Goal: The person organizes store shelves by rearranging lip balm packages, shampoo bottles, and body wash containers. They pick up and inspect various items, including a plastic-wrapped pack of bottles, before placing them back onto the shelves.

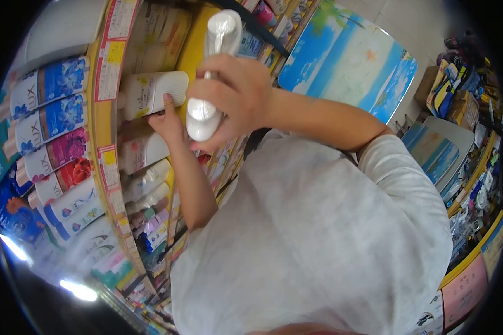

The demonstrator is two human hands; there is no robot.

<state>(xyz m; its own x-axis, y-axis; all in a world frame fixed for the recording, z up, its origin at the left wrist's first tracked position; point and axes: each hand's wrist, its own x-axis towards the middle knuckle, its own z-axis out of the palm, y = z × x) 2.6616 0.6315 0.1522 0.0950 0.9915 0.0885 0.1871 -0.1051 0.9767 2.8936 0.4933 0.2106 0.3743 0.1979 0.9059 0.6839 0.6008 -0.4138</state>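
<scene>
My right hand (232, 95) is closed around shiny white bottles (223, 33), whose rounded ends stick out above and below the fingers; their labels are hidden. Lower and to the left, my left hand (170, 123) is at the shelf. Its thumb lies against a white bottle (142, 95) with a ridged white cap and small printed lettering, and its fingers curl along the bottle's near side. Below that hand, a paler bottle (142, 151) rests on the same shelf.
Lux bottles (50, 120) line a shelf at left, beside price strips (107, 67) on a yellow edge. A beach-print folding table (349, 58) stands on the tiled floor at upper right. A smaller similar table (430, 148) and packed shelves are at far right.
</scene>
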